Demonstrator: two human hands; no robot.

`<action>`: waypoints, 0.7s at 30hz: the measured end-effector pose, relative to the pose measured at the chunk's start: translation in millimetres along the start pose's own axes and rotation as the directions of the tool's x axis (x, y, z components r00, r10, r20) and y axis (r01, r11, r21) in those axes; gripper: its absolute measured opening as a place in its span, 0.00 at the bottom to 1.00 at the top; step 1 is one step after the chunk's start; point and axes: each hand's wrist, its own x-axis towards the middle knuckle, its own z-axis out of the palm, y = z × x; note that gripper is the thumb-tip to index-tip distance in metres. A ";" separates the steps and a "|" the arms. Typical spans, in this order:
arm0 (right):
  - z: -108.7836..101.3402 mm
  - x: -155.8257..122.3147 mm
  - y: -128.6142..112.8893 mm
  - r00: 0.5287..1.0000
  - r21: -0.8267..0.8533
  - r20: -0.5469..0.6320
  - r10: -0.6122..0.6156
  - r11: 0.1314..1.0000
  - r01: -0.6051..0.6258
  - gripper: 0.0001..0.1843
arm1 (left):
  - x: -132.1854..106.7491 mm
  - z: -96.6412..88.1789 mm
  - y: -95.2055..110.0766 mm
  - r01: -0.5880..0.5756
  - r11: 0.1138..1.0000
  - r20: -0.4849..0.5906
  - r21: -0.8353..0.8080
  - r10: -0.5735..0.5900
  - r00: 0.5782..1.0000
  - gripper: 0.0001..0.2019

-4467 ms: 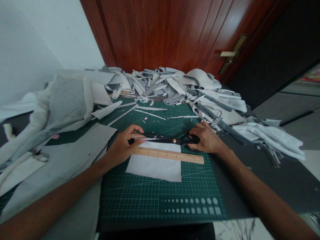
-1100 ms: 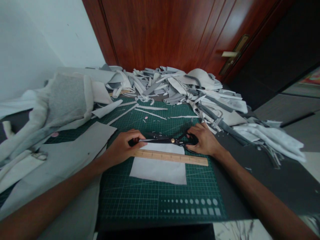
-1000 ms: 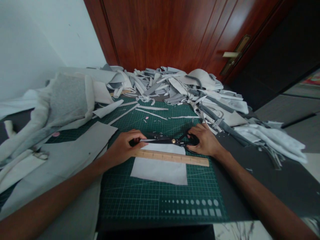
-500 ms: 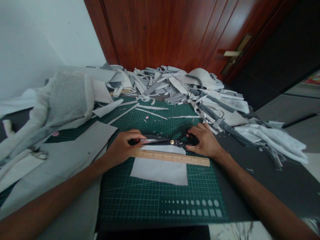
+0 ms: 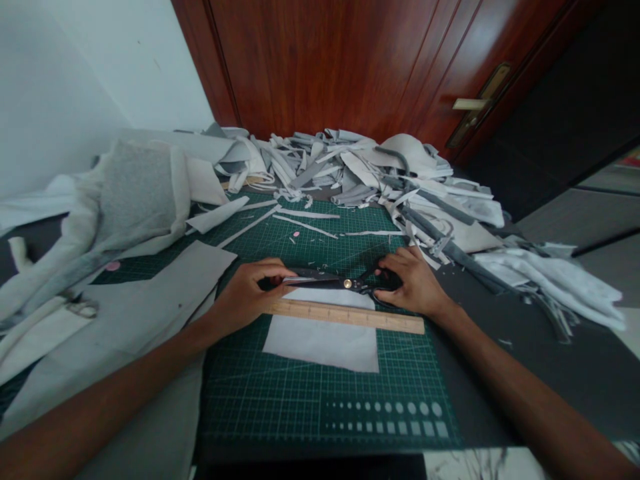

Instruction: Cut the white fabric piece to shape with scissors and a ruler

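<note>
My right hand (image 5: 414, 280) is wrapped around the handles of a pair of black scissors (image 5: 345, 285), whose blades point left. Between the blades runs the far edge of a white fabric piece (image 5: 323, 343). At that edge's left end, my left hand (image 5: 255, 288) pinches the fabric close to the blade tips; the fingers hide part of it. Across the fabric lies a wooden ruler (image 5: 350, 316), just on the near side of the scissors. Beneath everything is a green cutting mat (image 5: 260, 407) with a printed grid.
Thin white offcut strips (image 5: 305, 225) lie on the far part of the mat. Behind them is a heap of grey and white scraps (image 5: 345, 170). Large fabric sheets (image 5: 155, 293) and thick rolled cloth (image 5: 135, 193) cover the left side. A wooden door (image 5: 320, 67) stands behind the table.
The scissor blades have closed somewhat on the fabric edge. Both hands, the ruler and the fabric keep nearly the same places; the whole view has shifted slightly.
</note>
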 end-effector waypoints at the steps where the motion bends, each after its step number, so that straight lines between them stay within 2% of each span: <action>1: -0.1 -0.1 0.1 1.000 -0.001 0.001 -0.002 1.000 0.002 0.14 | -0.1 0.0 0.5 0.002 1.000 -0.004 -0.001 -0.002 1.000 0.09; 21: 0.0 -0.5 0.1 0.999 -0.010 -0.039 -0.017 1.000 0.016 0.15 | 0.6 0.0 3.4 0.050 0.998 -0.021 0.022 -0.050 0.999 0.11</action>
